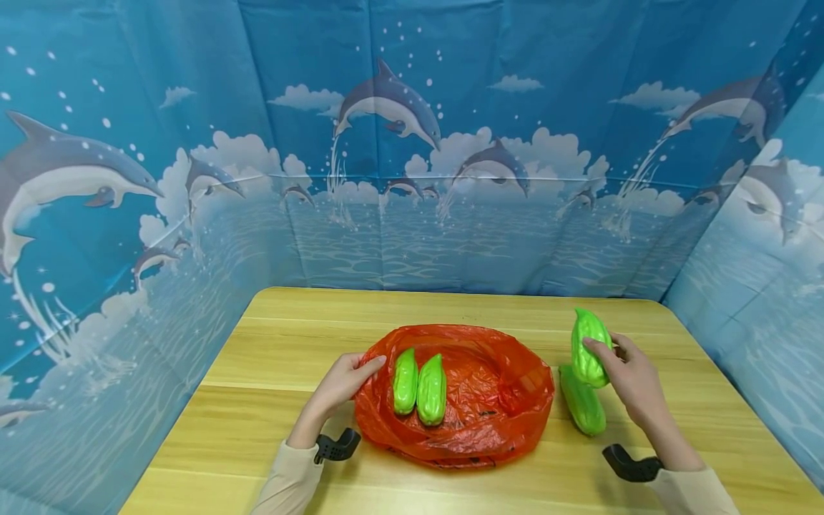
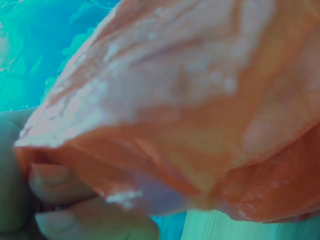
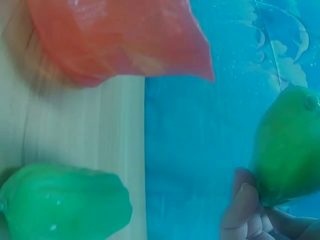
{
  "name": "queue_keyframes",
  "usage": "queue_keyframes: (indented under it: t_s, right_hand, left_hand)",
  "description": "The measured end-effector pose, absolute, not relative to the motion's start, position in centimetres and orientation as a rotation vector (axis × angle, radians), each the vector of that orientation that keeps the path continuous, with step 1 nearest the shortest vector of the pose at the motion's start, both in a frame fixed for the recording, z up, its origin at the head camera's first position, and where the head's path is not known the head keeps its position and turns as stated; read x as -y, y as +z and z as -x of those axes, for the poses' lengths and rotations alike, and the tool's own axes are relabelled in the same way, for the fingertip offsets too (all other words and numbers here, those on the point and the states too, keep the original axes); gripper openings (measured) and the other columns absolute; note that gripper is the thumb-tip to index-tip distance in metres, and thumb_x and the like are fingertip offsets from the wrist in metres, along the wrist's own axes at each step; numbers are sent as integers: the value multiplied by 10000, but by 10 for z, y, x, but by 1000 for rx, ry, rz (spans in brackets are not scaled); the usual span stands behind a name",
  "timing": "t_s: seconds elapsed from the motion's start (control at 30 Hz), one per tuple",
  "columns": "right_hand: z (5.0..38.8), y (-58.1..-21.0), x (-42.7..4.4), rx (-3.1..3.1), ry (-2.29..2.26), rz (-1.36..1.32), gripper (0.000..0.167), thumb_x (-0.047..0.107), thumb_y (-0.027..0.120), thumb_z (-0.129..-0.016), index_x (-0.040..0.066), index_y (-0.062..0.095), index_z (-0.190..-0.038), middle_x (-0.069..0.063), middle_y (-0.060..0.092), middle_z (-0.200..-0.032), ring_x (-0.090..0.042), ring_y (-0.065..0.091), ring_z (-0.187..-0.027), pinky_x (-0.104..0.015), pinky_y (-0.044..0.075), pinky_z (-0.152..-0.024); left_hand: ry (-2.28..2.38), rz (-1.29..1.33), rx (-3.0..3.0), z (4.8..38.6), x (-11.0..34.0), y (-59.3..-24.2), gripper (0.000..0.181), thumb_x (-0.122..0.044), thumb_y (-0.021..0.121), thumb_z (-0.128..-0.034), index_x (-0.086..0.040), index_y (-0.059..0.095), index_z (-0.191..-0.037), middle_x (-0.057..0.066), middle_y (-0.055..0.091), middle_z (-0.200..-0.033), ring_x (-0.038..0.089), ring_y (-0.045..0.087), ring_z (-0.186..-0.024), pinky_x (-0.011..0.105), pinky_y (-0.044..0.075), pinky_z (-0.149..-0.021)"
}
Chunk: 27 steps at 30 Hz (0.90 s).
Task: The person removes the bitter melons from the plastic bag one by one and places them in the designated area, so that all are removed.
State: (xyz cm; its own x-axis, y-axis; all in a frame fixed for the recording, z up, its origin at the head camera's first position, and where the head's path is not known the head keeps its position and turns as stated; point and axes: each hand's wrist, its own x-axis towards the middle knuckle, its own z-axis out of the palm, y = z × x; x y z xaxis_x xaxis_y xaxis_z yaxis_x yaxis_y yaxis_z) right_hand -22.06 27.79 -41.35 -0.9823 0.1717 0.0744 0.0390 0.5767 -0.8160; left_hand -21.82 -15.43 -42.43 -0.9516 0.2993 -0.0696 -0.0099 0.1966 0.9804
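Gourd (image 1: 587, 350), bright green, was held up off the table (image 1: 290, 343) to the right of the bag (image 1: 473, 368), its pointed tip turned away from the person. Right hand (image 1: 634, 379) had it between thumb and fingers; right wrist view showed the fingertips closed against one end, dolphin curtain (image 1: 412, 236) behind.

Lying gourd (image 1: 582, 403) rested on the table just beside the bag, partly covered by the held one in the head view; right wrist view had the two apart. Left pair member (image 1: 405, 383) and right pair member (image 1: 432, 391) lay side by side in the left part of the red bag, whose mouth was spread wide.

Left hand (image 1: 341, 385) pinched the bag's rim at its left side, thumb on the inner face.

Judged step: loading the bag, third gourd in transit, one more waiting. Next move probably called for carrying the gourd leftward over the near rim and lowering it into the bare right part, with the left hand steadying the film.
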Motion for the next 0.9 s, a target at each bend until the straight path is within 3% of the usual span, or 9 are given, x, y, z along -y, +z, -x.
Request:
queue_keyframes:
  t_s: [0.27, 0.7, 0.9]
  right_hand:
    - [220, -421, -289, 2665, 1368, 178, 757, 535, 478, -943, -48, 352, -1408, -155, 547, -955, -153, 535, -715, -307, 466, -569]
    - [221, -433, -303, 2679, 1330, 205, 761, 547, 458, -945, -46, 363, -1412, -213, 556, -1072, -152, 536, -759, -340, 468, -599]
    - [222, -440, -311, 2693, 1341, 207, 767, 540, 453, -950, -66, 355, -1409, -232, 556, -1094, -132, 538, -759, -360, 484, -618]
  left_hand:
    - [1824, -270, -2241, 218, 154, -424, 363, -215, 522, -994, 85, 530, -789, 38, 518, -587, 104, 523, -496, 239, 450, -491]
    - [1824, -270, -2238, 219, 153, -422, 355, -200, 511, -998, 92, 530, -798, 55, 524, -589, 105, 533, -492, 240, 453, -486]
    - [1829, -270, -2223, 218, 154, -422, 363, -198, 513, -998, 123, 534, -830, 159, 548, -627, 119, 553, -505, 243, 463, -494]
